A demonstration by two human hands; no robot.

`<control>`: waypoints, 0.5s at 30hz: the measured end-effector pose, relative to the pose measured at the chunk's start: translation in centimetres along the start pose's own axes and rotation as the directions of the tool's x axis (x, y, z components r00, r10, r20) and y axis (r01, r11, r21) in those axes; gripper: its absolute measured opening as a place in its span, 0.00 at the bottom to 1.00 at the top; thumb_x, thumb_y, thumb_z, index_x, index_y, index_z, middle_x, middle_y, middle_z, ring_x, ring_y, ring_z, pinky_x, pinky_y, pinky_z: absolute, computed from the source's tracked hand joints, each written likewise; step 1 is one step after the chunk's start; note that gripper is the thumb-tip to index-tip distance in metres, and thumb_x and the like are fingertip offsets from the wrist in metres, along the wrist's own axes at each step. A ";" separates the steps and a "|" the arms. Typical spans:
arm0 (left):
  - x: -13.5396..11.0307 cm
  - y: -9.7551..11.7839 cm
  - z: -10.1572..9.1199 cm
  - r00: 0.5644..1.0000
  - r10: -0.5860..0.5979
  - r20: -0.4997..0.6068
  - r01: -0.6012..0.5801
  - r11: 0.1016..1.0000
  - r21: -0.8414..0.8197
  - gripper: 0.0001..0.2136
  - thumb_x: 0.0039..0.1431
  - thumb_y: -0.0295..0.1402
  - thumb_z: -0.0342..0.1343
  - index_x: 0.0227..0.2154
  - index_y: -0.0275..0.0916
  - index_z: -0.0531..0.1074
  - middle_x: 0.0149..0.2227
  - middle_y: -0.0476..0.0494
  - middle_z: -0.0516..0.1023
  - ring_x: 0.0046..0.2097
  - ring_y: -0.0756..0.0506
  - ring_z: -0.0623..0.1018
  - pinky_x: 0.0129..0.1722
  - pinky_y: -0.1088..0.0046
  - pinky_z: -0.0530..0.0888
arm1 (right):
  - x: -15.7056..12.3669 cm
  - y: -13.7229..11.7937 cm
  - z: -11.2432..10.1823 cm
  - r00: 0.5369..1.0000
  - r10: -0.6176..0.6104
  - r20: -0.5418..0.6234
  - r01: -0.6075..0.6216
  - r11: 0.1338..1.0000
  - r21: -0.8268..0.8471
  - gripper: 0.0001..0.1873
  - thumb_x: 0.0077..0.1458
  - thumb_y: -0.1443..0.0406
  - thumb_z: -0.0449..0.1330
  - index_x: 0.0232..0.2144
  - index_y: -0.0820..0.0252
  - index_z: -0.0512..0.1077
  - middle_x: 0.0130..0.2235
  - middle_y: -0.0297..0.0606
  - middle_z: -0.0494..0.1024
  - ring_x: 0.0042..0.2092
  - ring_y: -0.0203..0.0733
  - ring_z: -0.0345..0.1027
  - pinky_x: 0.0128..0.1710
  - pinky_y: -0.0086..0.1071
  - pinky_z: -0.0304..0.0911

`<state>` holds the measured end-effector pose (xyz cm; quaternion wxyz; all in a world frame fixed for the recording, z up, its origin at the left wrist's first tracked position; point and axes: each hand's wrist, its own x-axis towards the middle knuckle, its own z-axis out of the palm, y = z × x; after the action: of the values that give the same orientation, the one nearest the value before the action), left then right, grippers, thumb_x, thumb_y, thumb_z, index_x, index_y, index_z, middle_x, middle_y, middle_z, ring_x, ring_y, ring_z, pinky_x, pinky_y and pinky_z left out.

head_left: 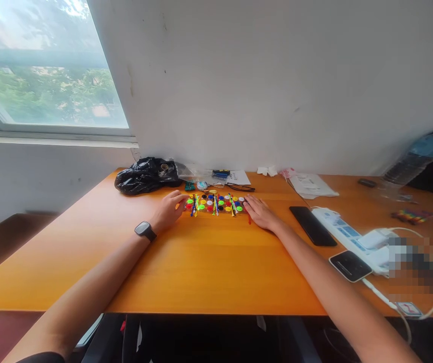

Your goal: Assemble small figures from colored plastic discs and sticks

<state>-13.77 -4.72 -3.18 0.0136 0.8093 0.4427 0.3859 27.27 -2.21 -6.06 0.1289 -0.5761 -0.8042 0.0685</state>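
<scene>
A row of colorful round pieces like small bottle caps or buttons (221, 208) lies across the desk between my hands. Three bundles of thin colored sticks (215, 205) rest upon the row, pointing away from me. My left hand (169, 209), below a wrist with a dark smartwatch (145, 230), lies at the row's left end with its fingertips against it. At the other end, my right hand (260, 213) lies palm down with fingers stretched out, touching the edge pieces. A small red piece (249, 220) shows beside the right fingers.
Behind the row are a black plastic bag (146, 175), clear packaging and small items. A black phone (312, 226), a white power strip (345, 233) with plugs and a black-and-white device (350, 265) lie to the right. A large plastic bottle (415, 159) leans farther right.
</scene>
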 end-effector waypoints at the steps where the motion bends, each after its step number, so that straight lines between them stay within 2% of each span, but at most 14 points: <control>1: 0.0 -0.1 0.0 1.000 0.008 0.004 -0.008 1.000 0.003 0.13 0.73 0.35 0.49 0.48 0.41 0.79 0.41 0.41 0.80 0.41 0.44 0.79 0.41 0.69 0.74 | 0.0 0.0 0.0 1.000 0.000 0.001 0.000 1.000 -0.003 0.44 0.76 0.41 0.29 0.75 0.61 0.58 0.74 0.44 0.54 0.76 0.52 0.42 0.76 0.54 0.40; 4: 0.0 -0.2 0.0 1.000 0.027 -0.010 -0.027 1.000 -0.002 0.10 0.71 0.34 0.52 0.44 0.40 0.79 0.40 0.41 0.81 0.43 0.43 0.79 0.43 0.68 0.75 | 0.0 0.0 0.0 1.000 0.002 0.005 -0.002 1.000 -0.006 0.43 0.76 0.41 0.30 0.75 0.61 0.58 0.75 0.44 0.53 0.76 0.52 0.42 0.76 0.52 0.40; 9: -0.1 -0.1 0.0 0.997 0.076 0.030 -0.079 0.993 0.087 0.07 0.68 0.34 0.57 0.35 0.42 0.79 0.35 0.44 0.80 0.38 0.43 0.77 0.41 0.67 0.73 | 0.0 -0.1 -0.1 1.000 0.009 0.015 -0.009 1.000 -0.012 0.42 0.77 0.43 0.31 0.75 0.62 0.58 0.75 0.44 0.54 0.76 0.52 0.42 0.77 0.51 0.39; 12: -0.1 -0.2 0.1 0.992 0.117 0.048 -0.122 0.986 0.114 0.07 0.67 0.32 0.58 0.34 0.41 0.79 0.33 0.45 0.80 0.37 0.43 0.76 0.39 0.67 0.71 | -0.1 -0.3 -0.2 1.000 0.012 0.019 -0.011 1.000 -0.014 0.41 0.77 0.45 0.33 0.75 0.64 0.58 0.75 0.45 0.53 0.76 0.53 0.42 0.77 0.52 0.39; 15: -0.1 -0.5 0.3 0.989 0.137 0.049 -0.143 0.981 0.129 0.06 0.67 0.31 0.59 0.33 0.42 0.79 0.33 0.45 0.80 0.37 0.43 0.76 0.38 0.67 0.70 | -0.1 -0.3 -0.3 1.000 0.006 0.015 -0.006 1.000 -0.015 0.39 0.78 0.45 0.34 0.75 0.61 0.58 0.75 0.43 0.53 0.76 0.53 0.42 0.76 0.52 0.40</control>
<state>-13.98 -4.41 -3.61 -0.0583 0.8451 0.4088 0.3396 27.08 -2.40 -5.70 0.1185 -0.5789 -0.8040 0.0671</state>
